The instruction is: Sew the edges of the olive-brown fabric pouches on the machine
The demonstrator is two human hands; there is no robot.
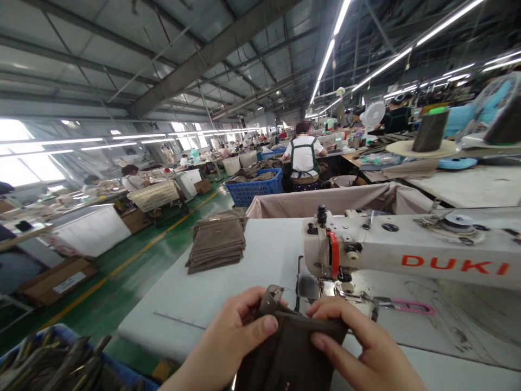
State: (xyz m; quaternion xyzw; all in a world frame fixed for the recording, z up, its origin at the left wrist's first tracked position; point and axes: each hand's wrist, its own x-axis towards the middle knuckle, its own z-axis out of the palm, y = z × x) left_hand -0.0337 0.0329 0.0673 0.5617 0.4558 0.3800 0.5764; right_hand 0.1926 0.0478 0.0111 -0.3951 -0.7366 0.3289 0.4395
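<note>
A green floor (134,282) with a yellow line runs along a long sewing hall. In front, a pale work table (271,250) carries a white sewing machine (407,244) marked DUKI, its head at the table's middle and its arm reaching off to the right. Beyond the far edge stands a bin lined with pinkish cloth (280,207); past it, a person in a white top (303,155) sits facing away beside a blue crate (255,193). A stack of brown fabric pieces (217,241) lies at the table's far left corner. The dark brown fabric piece (291,347) is held up before the needle area, near the table's front edge. The left hand (240,328) pinches its upper left part, the right hand (358,342) its upper right edge, thumbs on the near side; the fingertips behind are mostly hidden, so their exact grip is unclear. A pink-handled tool (411,306) lies beneath the machine's arm.
</note>
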